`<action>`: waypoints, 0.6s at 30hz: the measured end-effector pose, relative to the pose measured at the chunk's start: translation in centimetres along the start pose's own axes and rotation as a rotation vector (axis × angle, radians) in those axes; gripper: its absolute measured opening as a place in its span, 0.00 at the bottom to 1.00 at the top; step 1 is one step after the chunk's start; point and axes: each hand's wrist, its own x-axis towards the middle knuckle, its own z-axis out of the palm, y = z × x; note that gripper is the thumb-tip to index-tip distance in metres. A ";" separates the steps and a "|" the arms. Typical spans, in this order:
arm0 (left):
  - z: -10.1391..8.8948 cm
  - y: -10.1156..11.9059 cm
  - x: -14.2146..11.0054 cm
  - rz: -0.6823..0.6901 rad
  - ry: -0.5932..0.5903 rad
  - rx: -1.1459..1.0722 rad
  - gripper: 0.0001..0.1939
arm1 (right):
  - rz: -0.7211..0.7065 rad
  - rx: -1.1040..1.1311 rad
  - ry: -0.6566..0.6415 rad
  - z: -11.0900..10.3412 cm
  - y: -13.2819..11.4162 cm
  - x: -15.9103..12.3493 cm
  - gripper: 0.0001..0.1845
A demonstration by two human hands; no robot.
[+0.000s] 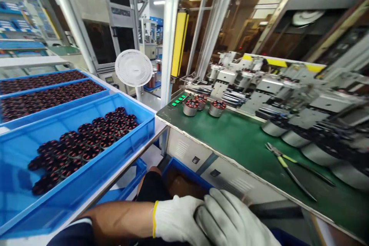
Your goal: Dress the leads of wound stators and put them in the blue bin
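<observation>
Both hands wear white knit work gloves and meet low in the view, in front of my body. My left hand, with a yellow cuff edge, reaches in from the left, and its fingers are hidden behind the other hand. My right hand lies against it with curled fingers pressed together; whatever they may hold is hidden. Right of the hands, on the green worktop, lie cutting pliers with yellow-green and dark handles, their jaws slightly apart. Motor stators with red and black windings stand farther back on that top.
At left, a blue tray holds many small dark-red stators; more filled trays stand behind it. Machine fixtures line the worktop's back, with large grey cylinders at right. A white fan stands beyond the trays.
</observation>
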 end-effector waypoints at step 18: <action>-2.8 -4.5 -0.7 -0.030 0.121 -0.099 0.24 | 0.925 -0.250 -0.330 -3.8 16.6 -5.8 0.41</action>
